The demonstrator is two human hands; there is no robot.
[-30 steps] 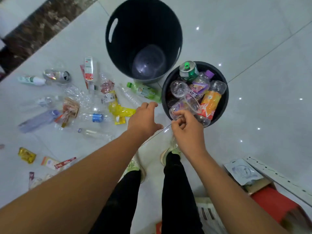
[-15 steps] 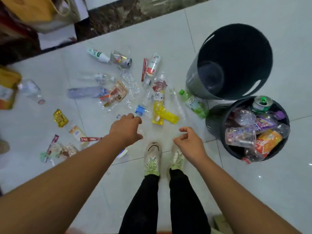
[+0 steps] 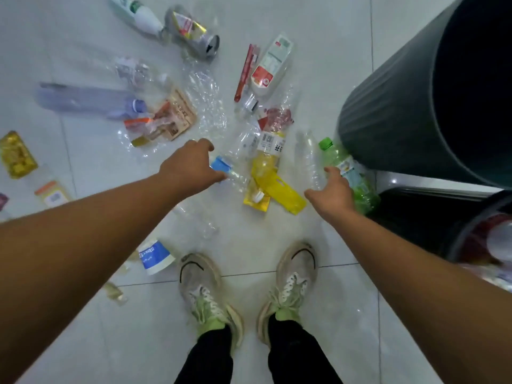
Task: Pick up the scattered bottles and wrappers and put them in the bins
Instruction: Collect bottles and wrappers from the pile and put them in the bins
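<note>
Bottles and wrappers lie scattered on the white tiled floor. My left hand [image 3: 191,166] curls around a clear bottle with a blue label [image 3: 221,164], which still lies on the floor. My right hand [image 3: 331,194] is spread, fingers apart, over a green-capped bottle [image 3: 342,162], its thumb beside a clear crushed bottle [image 3: 309,159]. A yellow bottle [image 3: 267,159] and yellow wrapper [image 3: 279,189] lie between my hands. The large dark grey bin [image 3: 388,120] stands at the right. The smaller black bin [image 3: 415,217], holding bottles, sits below it at the right edge.
My two shoes [image 3: 205,289] stand just behind the litter. A blue-and-white paper cup [image 3: 153,256] lies left of them. Farther off lie a crushed can [image 3: 194,31], a white bottle [image 3: 138,12], a purple bottle [image 3: 88,99], a red-labelled bottle [image 3: 270,67] and a gold wrapper [image 3: 16,155].
My view swung left and down from the small bin to the litter. My right hand left the bin and both hands dropped to the floor bottles; the left closed on the blue-labelled one.
</note>
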